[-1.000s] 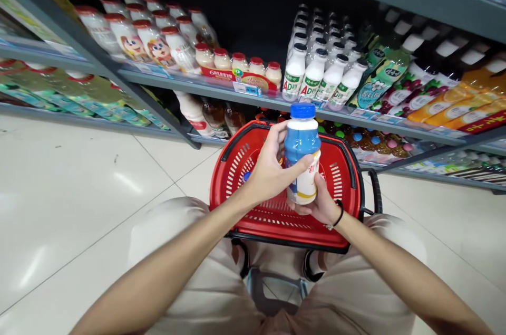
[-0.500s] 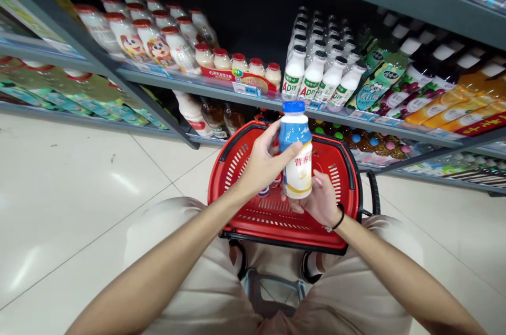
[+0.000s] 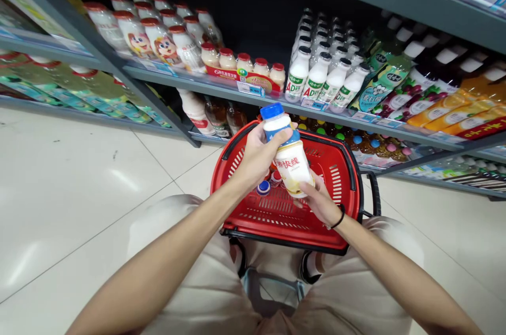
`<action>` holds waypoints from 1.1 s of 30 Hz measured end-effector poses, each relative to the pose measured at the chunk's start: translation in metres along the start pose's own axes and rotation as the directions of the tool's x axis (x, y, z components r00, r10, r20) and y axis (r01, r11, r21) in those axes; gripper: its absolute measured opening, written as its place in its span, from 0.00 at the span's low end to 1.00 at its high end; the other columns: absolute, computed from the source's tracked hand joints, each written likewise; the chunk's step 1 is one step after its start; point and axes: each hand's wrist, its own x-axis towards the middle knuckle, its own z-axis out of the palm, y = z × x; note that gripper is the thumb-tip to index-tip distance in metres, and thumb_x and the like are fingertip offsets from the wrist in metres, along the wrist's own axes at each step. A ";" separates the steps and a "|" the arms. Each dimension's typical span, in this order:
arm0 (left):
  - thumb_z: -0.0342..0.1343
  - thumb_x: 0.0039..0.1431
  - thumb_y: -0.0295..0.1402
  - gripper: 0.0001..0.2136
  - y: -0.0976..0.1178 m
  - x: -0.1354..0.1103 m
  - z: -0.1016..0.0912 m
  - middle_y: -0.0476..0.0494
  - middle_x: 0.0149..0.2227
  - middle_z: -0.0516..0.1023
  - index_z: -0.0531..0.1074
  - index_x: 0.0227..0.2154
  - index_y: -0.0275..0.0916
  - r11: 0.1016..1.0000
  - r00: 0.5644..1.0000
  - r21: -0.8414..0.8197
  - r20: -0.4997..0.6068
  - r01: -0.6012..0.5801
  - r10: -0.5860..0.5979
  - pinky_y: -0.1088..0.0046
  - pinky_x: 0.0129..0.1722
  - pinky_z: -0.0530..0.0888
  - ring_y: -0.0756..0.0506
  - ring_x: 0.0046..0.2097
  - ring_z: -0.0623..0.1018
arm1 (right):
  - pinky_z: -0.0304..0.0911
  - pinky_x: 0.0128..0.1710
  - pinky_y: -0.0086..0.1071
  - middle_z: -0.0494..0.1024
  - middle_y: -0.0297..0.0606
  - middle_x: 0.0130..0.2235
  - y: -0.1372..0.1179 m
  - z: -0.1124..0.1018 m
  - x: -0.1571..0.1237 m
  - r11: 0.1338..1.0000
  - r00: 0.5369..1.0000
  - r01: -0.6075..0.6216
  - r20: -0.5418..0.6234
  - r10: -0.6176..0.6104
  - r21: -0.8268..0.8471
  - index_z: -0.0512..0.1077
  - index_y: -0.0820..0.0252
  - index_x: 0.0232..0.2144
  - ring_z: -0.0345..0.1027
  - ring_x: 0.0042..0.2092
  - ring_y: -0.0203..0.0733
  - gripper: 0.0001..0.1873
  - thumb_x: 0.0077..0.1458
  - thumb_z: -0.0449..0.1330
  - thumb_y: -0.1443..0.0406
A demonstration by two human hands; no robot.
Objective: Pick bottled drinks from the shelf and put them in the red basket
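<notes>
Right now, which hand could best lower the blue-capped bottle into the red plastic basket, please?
Probably the left hand: it wraps the bottle's upper body; the right hand only cups its base over the basket.

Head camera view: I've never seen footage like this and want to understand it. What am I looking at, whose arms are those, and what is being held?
There is no machine here: a person wears one camera on the head, looking forward and down, so the two bare arms and hands are their own. The left hand grips the upper part of a tilted blue-capped bottle, white and cream with a blue band. The right hand supports its lower end. Below it is a red basket with a few small bottles inside. Behind are shop shelves stocked with red-capped bottles and white black-capped bottles. The floor is pale tile.
</notes>
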 end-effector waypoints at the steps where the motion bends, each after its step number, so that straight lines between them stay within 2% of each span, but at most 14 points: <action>1: 0.74 0.49 0.41 0.23 0.000 0.001 0.001 0.36 0.48 0.85 0.76 0.44 0.35 0.999 1.000 -0.035 -0.007 0.018 -0.019 0.66 0.48 0.80 0.42 0.46 0.84 | 0.58 0.19 0.27 0.79 0.37 0.35 0.002 0.001 0.000 0.999 0.999 -0.036 0.033 0.035 0.038 0.71 0.58 0.45 0.66 0.27 0.37 0.26 0.52 0.73 0.51; 4: 0.74 0.49 0.43 0.22 0.002 0.005 0.002 0.36 0.47 0.85 0.77 0.42 0.34 0.995 0.999 -0.095 -0.003 0.040 -0.040 0.67 0.44 0.81 0.42 0.43 0.84 | 0.58 0.20 0.30 0.79 0.41 0.32 0.007 0.005 0.000 0.960 0.963 -0.219 0.199 0.183 0.176 0.75 0.62 0.42 0.67 0.25 0.39 0.35 0.54 0.62 0.36; 6: 0.73 0.50 0.46 0.23 0.004 0.007 0.002 0.37 0.45 0.85 0.77 0.42 0.34 0.993 0.999 -0.110 -0.001 0.043 -0.044 0.69 0.40 0.81 0.43 0.41 0.84 | 0.59 0.21 0.32 0.80 0.43 0.31 0.008 0.007 -0.002 0.916 0.920 -0.330 0.296 0.257 0.227 0.76 0.63 0.42 0.69 0.25 0.42 0.42 0.55 0.52 0.31; 7: 0.72 0.51 0.47 0.23 0.005 0.007 0.002 0.37 0.44 0.85 0.77 0.42 0.35 0.992 0.999 -0.117 -0.005 0.047 -0.048 0.69 0.39 0.81 0.43 0.40 0.84 | 0.59 0.22 0.32 0.80 0.43 0.31 0.008 0.007 -0.002 0.906 0.909 -0.352 0.318 0.270 0.237 0.76 0.63 0.42 0.70 0.25 0.43 0.43 0.55 0.51 0.30; 11: 0.68 0.54 0.53 0.25 0.005 0.007 0.001 0.41 0.41 0.85 0.76 0.43 0.37 0.984 0.994 -0.147 -0.011 0.104 -0.106 0.67 0.39 0.81 0.42 0.40 0.85 | 0.57 0.22 0.31 0.79 0.42 0.28 0.010 0.004 -0.005 0.934 0.923 -0.304 0.302 0.239 0.191 0.78 0.65 0.40 0.67 0.24 0.40 0.41 0.55 0.55 0.32; 16: 0.60 0.57 0.56 0.24 0.000 0.005 0.000 0.41 0.38 0.85 0.75 0.41 0.38 0.980 0.992 -0.153 0.006 0.127 -0.127 0.65 0.43 0.82 0.41 0.42 0.85 | 0.54 0.20 0.30 0.77 0.42 0.23 0.019 -0.003 -0.004 0.959 0.949 -0.251 0.229 0.217 0.133 0.79 0.66 0.38 0.63 0.21 0.40 0.44 0.57 0.50 0.31; 23: 0.59 0.55 0.48 0.21 0.000 0.004 -0.002 0.40 0.39 0.85 0.76 0.43 0.36 0.979 0.994 -0.174 0.025 0.107 -0.105 0.63 0.46 0.81 0.40 0.44 0.84 | 0.53 0.19 0.29 0.75 0.41 0.23 0.021 -0.002 -0.003 0.955 0.949 -0.267 0.210 0.237 0.128 0.80 0.65 0.38 0.61 0.21 0.38 0.43 0.55 0.52 0.31; 29: 0.58 0.54 0.48 0.22 0.001 0.001 -0.003 0.39 0.39 0.84 0.76 0.43 0.35 0.980 0.992 -0.163 0.064 0.117 -0.108 0.62 0.45 0.81 0.39 0.44 0.84 | 0.55 0.20 0.29 0.77 0.43 0.25 0.025 -0.002 -0.004 0.964 0.958 -0.240 0.187 0.216 0.113 0.79 0.64 0.37 0.65 0.24 0.41 0.42 0.56 0.52 0.32; 33: 0.57 0.53 0.47 0.22 0.002 0.000 -0.002 0.39 0.39 0.84 0.76 0.44 0.35 0.980 0.991 -0.156 0.070 0.123 -0.114 0.61 0.46 0.81 0.38 0.46 0.84 | 0.56 0.20 0.29 0.77 0.42 0.26 0.028 -0.003 -0.003 0.966 0.961 -0.228 0.185 0.203 0.124 0.79 0.65 0.39 0.64 0.23 0.39 0.41 0.57 0.53 0.33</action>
